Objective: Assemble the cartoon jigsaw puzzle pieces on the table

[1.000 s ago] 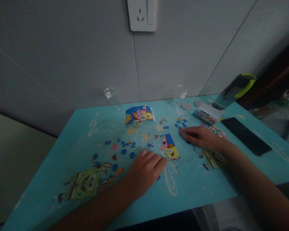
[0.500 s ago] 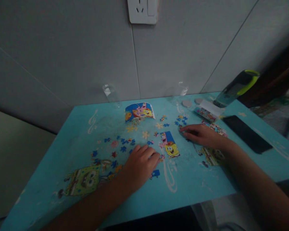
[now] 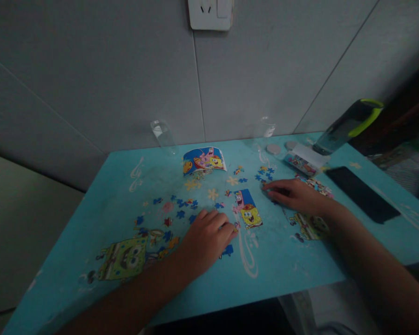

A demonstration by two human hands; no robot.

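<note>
My left hand (image 3: 206, 236) rests on the blue table (image 3: 181, 288) with its fingers curled, the fingertips pinching a small puzzle piece (image 3: 236, 227) just left of the joined block of pieces (image 3: 247, 208). A blue piece (image 3: 226, 251) lies by the heel of that hand. Further right, my right hand (image 3: 293, 195) lies flat, fingers stretched toward a cluster of blue pieces (image 3: 265, 174). A curled picture sheet (image 3: 204, 161) with cartoon figures sits near the wall. Several loose pieces (image 3: 181, 209) are scattered left of centre.
A black phone (image 3: 362, 194) lies at the right. A dark bottle with a green lid (image 3: 349, 125) leans at the far right corner. Two clear cups (image 3: 163, 136) (image 3: 265, 129) stand by the wall, with two round caps (image 3: 273, 149) and a small box (image 3: 302, 161) nearby.
My left hand has drawn back a little and curled its fingers, uncovering the blue piece beneath it and pinching a small piece. My right hand has stayed in place.
</note>
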